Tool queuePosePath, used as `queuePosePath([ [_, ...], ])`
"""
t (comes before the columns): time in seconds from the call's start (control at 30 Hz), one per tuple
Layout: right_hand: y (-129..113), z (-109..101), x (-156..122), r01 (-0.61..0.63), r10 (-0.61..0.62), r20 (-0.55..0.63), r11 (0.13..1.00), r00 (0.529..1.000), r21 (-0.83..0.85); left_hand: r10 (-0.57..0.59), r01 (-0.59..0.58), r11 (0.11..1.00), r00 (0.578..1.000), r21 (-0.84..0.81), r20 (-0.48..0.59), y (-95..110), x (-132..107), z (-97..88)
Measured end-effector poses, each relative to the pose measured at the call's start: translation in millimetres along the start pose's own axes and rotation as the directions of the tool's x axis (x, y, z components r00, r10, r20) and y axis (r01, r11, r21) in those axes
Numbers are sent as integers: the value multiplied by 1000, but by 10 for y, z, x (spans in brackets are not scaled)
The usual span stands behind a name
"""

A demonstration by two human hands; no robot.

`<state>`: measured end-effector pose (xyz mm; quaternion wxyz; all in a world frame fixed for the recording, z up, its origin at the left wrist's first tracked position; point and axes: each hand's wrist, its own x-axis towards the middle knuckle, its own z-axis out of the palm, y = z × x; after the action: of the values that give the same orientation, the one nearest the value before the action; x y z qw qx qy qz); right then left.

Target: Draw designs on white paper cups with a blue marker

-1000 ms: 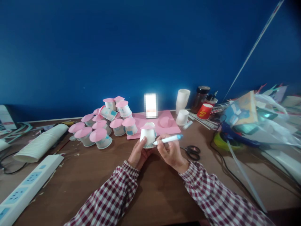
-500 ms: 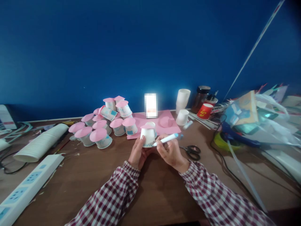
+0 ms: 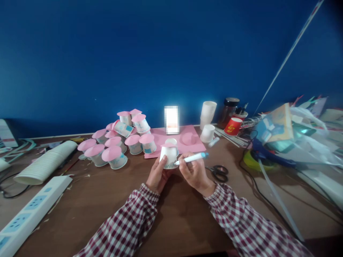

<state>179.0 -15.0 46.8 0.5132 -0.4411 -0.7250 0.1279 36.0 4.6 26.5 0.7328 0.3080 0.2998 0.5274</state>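
Note:
My left hand (image 3: pixel 158 175) grips an upturned white paper cup (image 3: pixel 168 156) with a pink paper top, holding it just above the brown table (image 3: pixel 174 217). My right hand (image 3: pixel 195 173) is closed around a white pen with a blue end (image 3: pixel 191 158), whose tip touches the cup's right side. Both sleeves are red and white check. A pink paper sheet (image 3: pixel 184 142) lies just behind the cup.
A pile of several pink-topped cups (image 3: pixel 120 141) sits at the left. Black scissors (image 3: pixel 219 172) lie right of my hands. A sleeve of stacked cups (image 3: pixel 44 164), a power strip (image 3: pixel 26 216), white cups (image 3: pixel 208 117), a red cup (image 3: pixel 232 126) and cluttered bags (image 3: pixel 289 139) surround the area.
The pen's blue end dipped slightly and came back up while its tip stayed on the cup. The cup and my left hand barely shifted.

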Motion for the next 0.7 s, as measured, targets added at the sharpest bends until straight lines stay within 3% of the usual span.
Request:
queuePosePath([
  [0.33,5,6,7,-55,52,86,998,995,28,31,-31,999,1000,-20,5,-12,10,-37],
  [0.53,2,1,16,-66,64,69,997,996,34,2,-1,1000,999,-16,32,-13,1,-40],
  [0.7,-28,-11,8,-54,53,65,998,997,17,47,-49,998,996,26,75,13,-33,-26],
])
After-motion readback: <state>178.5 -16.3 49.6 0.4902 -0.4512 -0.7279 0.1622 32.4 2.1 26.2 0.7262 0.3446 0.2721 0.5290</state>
